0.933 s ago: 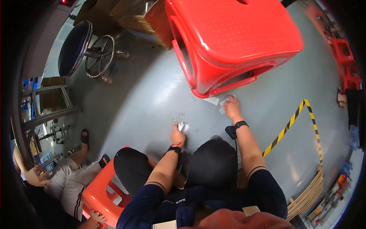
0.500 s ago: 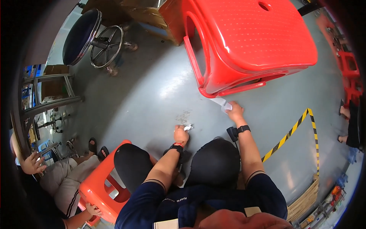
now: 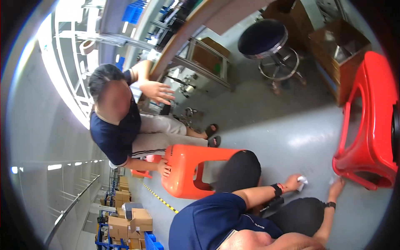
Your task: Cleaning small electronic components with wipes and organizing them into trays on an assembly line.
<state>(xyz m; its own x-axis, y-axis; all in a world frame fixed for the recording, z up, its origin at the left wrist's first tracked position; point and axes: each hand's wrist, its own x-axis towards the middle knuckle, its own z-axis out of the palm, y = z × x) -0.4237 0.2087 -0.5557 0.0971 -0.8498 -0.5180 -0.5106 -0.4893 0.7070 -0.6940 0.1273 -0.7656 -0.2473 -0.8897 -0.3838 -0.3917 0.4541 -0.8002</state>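
My left hand is closed on a small crumpled white wipe, held low against the grey floor. My right hand, with a black band on its wrist, presses on another white cloth on the floor. That cloth lies at the foot of a large red plastic stool. My knees in dark trousers are bent beneath both arms.
Another person sits at the left with one hand on an orange plastic stool beside my knee. A black round swivel stool, an open brown box and a metal-framed workbench stand beyond. Cardboard boxes are stacked lower left.
The view has swung left, so the seated person and orange stool now fill the middle and the red stool sits at the right edge. Both hands remain on the floor with their cloths.
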